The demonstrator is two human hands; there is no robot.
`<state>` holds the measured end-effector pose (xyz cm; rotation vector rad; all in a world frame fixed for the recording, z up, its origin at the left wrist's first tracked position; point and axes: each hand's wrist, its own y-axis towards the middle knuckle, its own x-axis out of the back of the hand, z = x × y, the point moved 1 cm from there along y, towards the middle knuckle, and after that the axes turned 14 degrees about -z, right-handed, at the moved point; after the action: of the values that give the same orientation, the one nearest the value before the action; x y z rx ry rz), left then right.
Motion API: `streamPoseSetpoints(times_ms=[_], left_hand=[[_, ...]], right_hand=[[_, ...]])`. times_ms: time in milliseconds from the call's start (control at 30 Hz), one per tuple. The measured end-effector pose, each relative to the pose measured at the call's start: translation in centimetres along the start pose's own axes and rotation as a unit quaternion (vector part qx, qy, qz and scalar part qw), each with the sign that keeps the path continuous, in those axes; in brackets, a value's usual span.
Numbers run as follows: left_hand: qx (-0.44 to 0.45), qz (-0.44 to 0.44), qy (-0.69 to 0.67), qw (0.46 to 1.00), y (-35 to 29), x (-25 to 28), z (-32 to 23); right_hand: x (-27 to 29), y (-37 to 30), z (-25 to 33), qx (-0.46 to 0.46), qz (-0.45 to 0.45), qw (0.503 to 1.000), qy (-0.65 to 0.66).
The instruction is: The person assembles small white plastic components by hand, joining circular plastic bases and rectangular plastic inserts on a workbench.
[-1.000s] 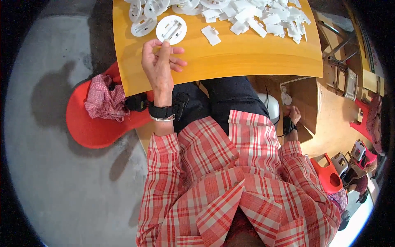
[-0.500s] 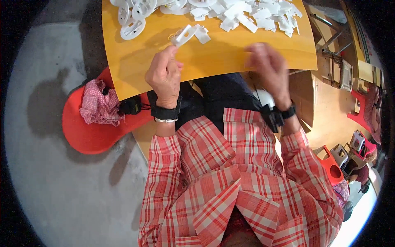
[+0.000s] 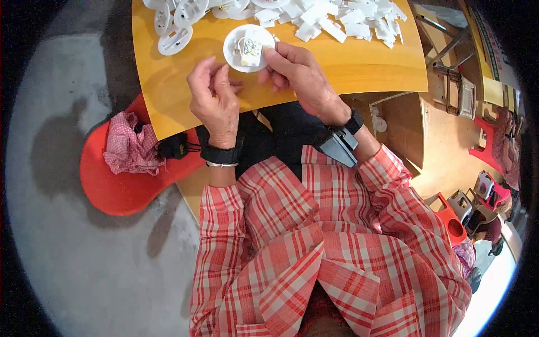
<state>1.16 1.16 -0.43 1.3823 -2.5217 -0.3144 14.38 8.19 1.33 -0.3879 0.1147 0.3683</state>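
My right hand (image 3: 300,73) grips a round white plastic disc (image 3: 231,60) by its right edge, thumb on top, above the front part of the table. On the disc's face sits a white squarish part (image 3: 251,49) with small metallic-looking details and a thin wire beside it. Just left of the disc is my left hand (image 3: 216,95), its fingers bent but apart, with nothing visible in them. Whether a left fingertip touches the disc's lower edge I cannot tell.
On the yellow tabletop (image 3: 348,64), white flat pieces (image 3: 359,19) lie heaped at the back, with several round white parts (image 3: 175,40) to their left. A red stool (image 3: 112,188) holds a pink cloth (image 3: 132,143). An open cardboard box (image 3: 404,123) stands below the table's right side.
My right hand has come left and up from the table's front edge and now holds the disc. The white piece with a wire has left my left fingers, which have spread.
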Motion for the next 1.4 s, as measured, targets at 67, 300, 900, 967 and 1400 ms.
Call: streamPoseSetpoints(times_ms=[67,300,900,967,1400], left_hand=[[0.009,0.011,-0.006,1.0,0.1,0.3,0.2],[0.132,0.092,-0.111,0.981,0.4,0.7,-0.6],[0.35,0.121,-0.268,0.89,1.6,0.9,-0.2],[0.374,0.1,-0.269,0.882,1.9,0.9,0.0],[0.257,0.193,-0.318,0.892,1.8,0.8,-0.4]], right_hand=[[-0.1,0.2,-0.3,0.013,0.004,1.0,-0.001],[-0.7,-0.7,0.6,0.406,-0.087,0.85,-0.325],[-1.5,-1.8,-0.4,0.565,-0.054,0.7,-0.434],[-1.9,-1.9,-0.2,0.573,-0.085,0.719,-0.385],[-1.8,-2.6,0.7,0.316,-0.102,0.902,-0.277]])
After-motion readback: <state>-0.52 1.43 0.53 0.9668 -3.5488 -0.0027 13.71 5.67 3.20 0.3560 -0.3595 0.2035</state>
